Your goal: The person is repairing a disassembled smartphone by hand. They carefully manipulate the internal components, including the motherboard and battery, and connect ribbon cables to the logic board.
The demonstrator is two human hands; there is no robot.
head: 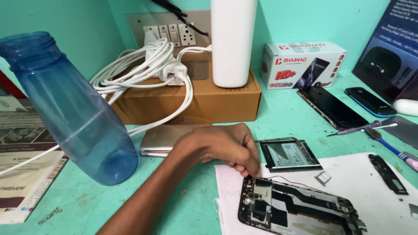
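While the left hand point(226, 146) curls closed, fingertips pinched on the opened phone's point(300, 209) top edge, no right hand shows. A battery point(288, 154) lies at two o'clock, a blue bottle point(74, 109) at nine.

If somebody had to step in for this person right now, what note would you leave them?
Left hand: fingertips pinched at the top edge of the opened phone; whether they grip a small part cannot be told. Right hand: not in view.
The phone lies back-off on a white cloth, circuit boards bare.
Already out: battery in its frame beside the hand, small metal tray, black cover strip.
Screwdrivers lie to the right, untouched.
Left: the phone's boards and cables are still in place.
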